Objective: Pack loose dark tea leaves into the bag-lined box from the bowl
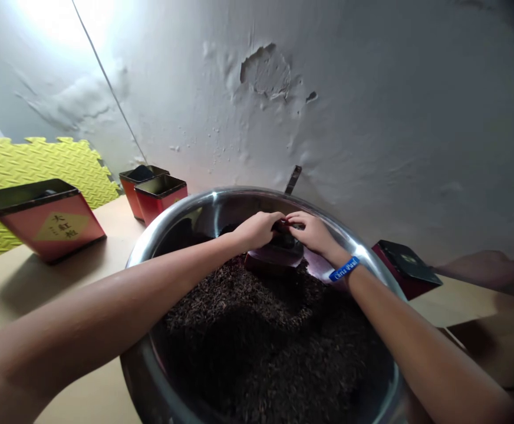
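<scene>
A large steel bowl (144,247) holds a heap of dark, dry tea leaves (261,347). Inside it, toward the far wall, a red tea tin (270,264) with a dark rim sits against the leaves, partly covered by my hands and shadow. My left hand (259,229) is closed at the tin's far upper edge, thumb and fingers curled inward. From the other side my right hand (312,232), below a blue wristband, is closed there as well, its fingertips meeting those of the left. A small red bit shows between the fingertips; what it belongs to is unclear.
Left of the bowl on the pale table (106,306) stand an uncovered red tin (62,227) with a yellow label and two smaller red tins (164,193). A dark-lidded tin (405,268) is on the right. Behind rises a peeling wall (328,135); a yellow foam mat (40,165) stands far left.
</scene>
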The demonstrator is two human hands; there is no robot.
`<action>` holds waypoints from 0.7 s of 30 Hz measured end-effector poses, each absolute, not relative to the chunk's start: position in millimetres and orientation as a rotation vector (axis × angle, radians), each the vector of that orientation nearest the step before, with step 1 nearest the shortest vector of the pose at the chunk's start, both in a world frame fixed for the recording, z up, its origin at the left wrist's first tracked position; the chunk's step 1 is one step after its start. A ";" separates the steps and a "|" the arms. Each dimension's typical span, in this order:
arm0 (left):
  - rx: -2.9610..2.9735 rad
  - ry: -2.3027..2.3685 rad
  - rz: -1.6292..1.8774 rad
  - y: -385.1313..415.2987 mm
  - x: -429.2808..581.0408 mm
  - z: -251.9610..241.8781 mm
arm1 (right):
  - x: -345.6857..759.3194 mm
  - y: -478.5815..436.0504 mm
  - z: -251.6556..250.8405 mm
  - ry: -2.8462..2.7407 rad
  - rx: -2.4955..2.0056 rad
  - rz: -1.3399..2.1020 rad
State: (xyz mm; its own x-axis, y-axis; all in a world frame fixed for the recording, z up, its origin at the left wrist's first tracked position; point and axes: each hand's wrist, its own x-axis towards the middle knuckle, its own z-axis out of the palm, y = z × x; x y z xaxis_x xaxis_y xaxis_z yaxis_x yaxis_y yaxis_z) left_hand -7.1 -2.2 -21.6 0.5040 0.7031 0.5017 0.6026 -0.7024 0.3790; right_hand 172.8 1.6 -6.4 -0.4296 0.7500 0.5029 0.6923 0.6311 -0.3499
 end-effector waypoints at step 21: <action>2.654 1.055 1.023 -0.6 -6.6 -24.3 | 164.4 -6.8 -1.6 -2.250 -1.070 0.125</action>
